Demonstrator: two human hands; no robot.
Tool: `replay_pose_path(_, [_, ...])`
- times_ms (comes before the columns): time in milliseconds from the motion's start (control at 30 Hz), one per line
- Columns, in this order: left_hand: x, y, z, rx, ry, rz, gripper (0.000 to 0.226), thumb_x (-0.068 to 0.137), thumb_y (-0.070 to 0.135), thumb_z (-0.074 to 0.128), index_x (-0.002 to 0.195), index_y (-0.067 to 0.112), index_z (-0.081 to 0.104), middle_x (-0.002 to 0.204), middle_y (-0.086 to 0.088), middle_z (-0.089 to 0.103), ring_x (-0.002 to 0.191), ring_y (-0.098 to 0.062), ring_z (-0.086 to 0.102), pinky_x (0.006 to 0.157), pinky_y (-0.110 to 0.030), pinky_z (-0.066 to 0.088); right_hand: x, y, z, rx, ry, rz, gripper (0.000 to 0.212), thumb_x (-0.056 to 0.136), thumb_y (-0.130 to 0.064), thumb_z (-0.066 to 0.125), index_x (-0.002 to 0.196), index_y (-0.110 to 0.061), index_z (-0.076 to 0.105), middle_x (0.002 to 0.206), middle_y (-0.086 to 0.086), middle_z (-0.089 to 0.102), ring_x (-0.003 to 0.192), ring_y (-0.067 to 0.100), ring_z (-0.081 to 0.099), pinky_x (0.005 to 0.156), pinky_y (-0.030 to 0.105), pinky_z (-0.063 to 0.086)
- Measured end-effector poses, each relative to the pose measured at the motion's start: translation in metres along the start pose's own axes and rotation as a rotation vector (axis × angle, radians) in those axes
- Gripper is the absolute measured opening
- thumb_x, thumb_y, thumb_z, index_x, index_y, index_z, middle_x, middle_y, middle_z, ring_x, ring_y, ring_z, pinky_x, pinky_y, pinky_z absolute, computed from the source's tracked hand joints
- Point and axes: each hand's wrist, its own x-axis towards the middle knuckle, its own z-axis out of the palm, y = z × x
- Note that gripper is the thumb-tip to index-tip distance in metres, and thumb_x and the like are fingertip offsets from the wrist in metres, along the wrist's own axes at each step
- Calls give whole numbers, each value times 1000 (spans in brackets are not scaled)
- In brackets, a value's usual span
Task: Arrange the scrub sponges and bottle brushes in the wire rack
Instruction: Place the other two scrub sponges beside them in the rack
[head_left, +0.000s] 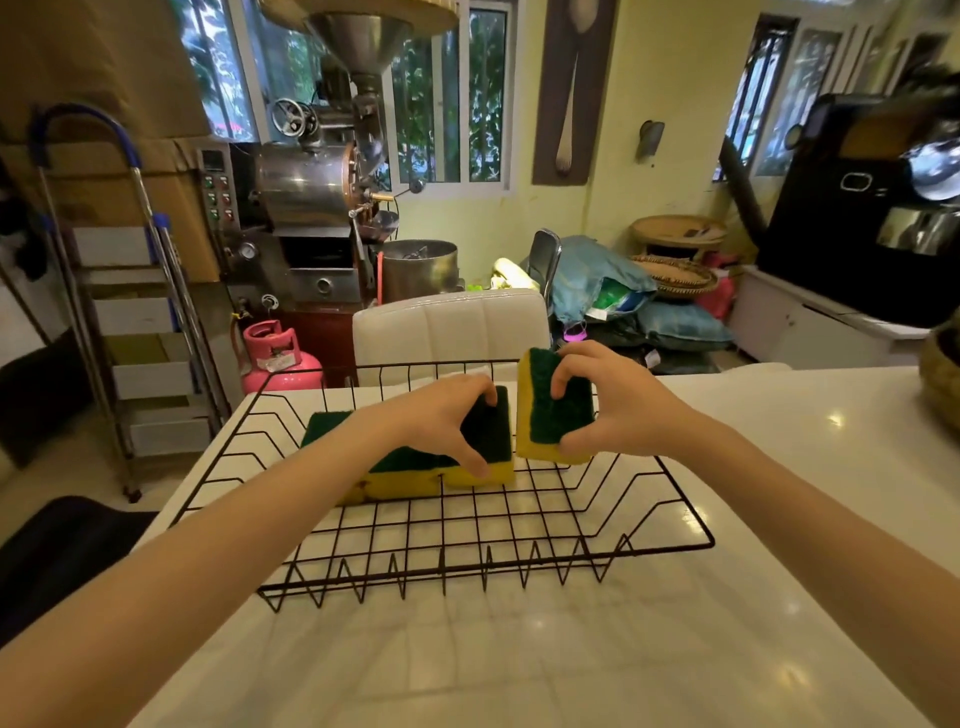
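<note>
A black wire rack (519, 551) stands on the white counter. Inside it a yellow-and-green scrub sponge (405, 480) lies flat at the left, partly under my left forearm. My left hand (441, 415) grips a second sponge (491, 436), tilted on edge next to the flat one. My right hand (608, 400) holds a third sponge (545, 415) upright, green side toward me, its lower edge just above the rack floor. The two held sponges stand side by side, a narrow gap between them. No bottle brush is in view.
The white counter (519, 665) stretches toward me and to the right. A white padded chair back (447, 327) rises behind the rack. A brown bowl (943, 374) sits at the counter's far right edge. A stepladder (130, 291) and a pink gas cylinder (275, 358) stand on the floor at left.
</note>
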Motion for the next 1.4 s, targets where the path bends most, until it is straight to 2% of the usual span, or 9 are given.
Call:
replay_pose_path(67, [4, -3, 1, 0, -4, -2, 70, 64, 31, 77, 121, 19, 38, 122, -5, 47, 100, -14, 43, 77, -26, 41, 7, 3, 5, -29, -32, 7, 43, 57, -22, 77, 92, -25, 52, 123, -3, 41, 108, 22, 45, 84, 34, 52])
replay_pose_path(267, [7, -9, 2, 26, -30, -32, 70, 64, 36, 76, 120, 19, 39, 122, -5, 49, 97, -16, 45, 75, -27, 41, 22, 9, 16, -129, -152, 18, 41, 61, -22, 75, 94, -24, 51, 131, 2, 39, 106, 19, 42, 79, 28, 48])
replay_pose_path(400, [8, -8, 5, 40, -47, -44, 70, 65, 36, 75, 122, 20, 38, 122, -5, 49, 95, -15, 44, 77, -28, 43, 29, 12, 21, -146, -229, 44, 44, 61, -22, 76, 98, -22, 52, 127, 5, 42, 109, 23, 44, 79, 29, 47])
replay_pose_path(600, [9, -10, 10, 44, -35, -20, 70, 65, 39, 75, 122, 19, 39, 121, -5, 49, 97, -16, 45, 81, -29, 45, 37, 12, 26, -144, -317, 82, 48, 63, -21, 77, 103, -19, 50, 113, 1, 41, 103, 24, 46, 76, 30, 48])
replay_pose_path(800, [8, -12, 14, 0, -5, 4, 65, 65, 38, 75, 119, 20, 42, 116, -3, 49, 96, -16, 46, 80, -30, 46, 45, 10, 26, -202, -400, 121, 52, 65, -24, 78, 108, -20, 48, 112, 2, 43, 100, 23, 48, 76, 31, 46])
replay_pose_path(967, [7, -13, 15, -22, -11, 16, 60, 69, 37, 72, 118, 19, 43, 107, 2, 46, 94, -15, 46, 74, -24, 41, 46, 10, 26, -217, -437, 141, 54, 64, -24, 78, 109, -19, 48, 117, 7, 47, 101, 24, 49, 78, 34, 47])
replay_pose_path(1300, [7, -11, 13, 5, -36, 3, 60, 71, 39, 71, 120, 20, 42, 105, 3, 45, 93, -14, 46, 75, -26, 40, 49, 13, 31, -197, -448, 152, 53, 67, -24, 77, 111, -19, 47, 116, 7, 48, 96, 21, 46, 62, 21, 38])
replay_pose_path(1400, [7, -8, 15, 12, -65, -17, 57, 73, 35, 69, 120, 18, 41, 103, 3, 45, 91, -14, 45, 73, -25, 39, 48, 14, 35, -209, -433, 137, 54, 69, -23, 75, 115, -18, 48, 118, 9, 49, 96, 21, 46, 68, 24, 40])
